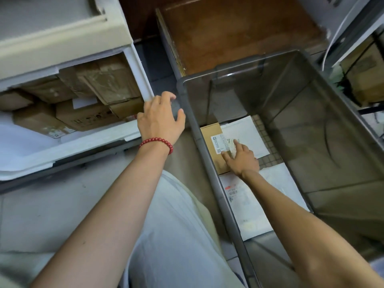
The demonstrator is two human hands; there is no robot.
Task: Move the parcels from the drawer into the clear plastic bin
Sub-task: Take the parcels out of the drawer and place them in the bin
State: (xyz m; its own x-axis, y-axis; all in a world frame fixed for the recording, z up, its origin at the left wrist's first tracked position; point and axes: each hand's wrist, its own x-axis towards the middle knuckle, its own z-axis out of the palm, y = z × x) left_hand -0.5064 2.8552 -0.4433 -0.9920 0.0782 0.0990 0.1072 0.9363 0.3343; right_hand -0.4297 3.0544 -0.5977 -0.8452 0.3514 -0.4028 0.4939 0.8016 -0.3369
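A white drawer (68,142) stands pulled out at the left, holding several brown cardboard parcels (89,117). The clear plastic bin (207,142) sits at the right. On its floor lie a small brown box with a white label (212,140), a white mailer (247,134) behind it and another white mailer (249,206) nearer me. My left hand (161,119), with a red bead bracelet on the wrist, hovers open over the drawer's right front corner. My right hand (241,156) is down inside the bin, fingers spread and resting on the brown box and the far mailer.
A brown wooden board (239,32) lies behind the bin. A white cabinet top (62,34) sits above the drawer. At the far right, a shelf holds a cardboard box (365,80). Grey floor (52,215) lies below the drawer, with my light trousers between the arms.
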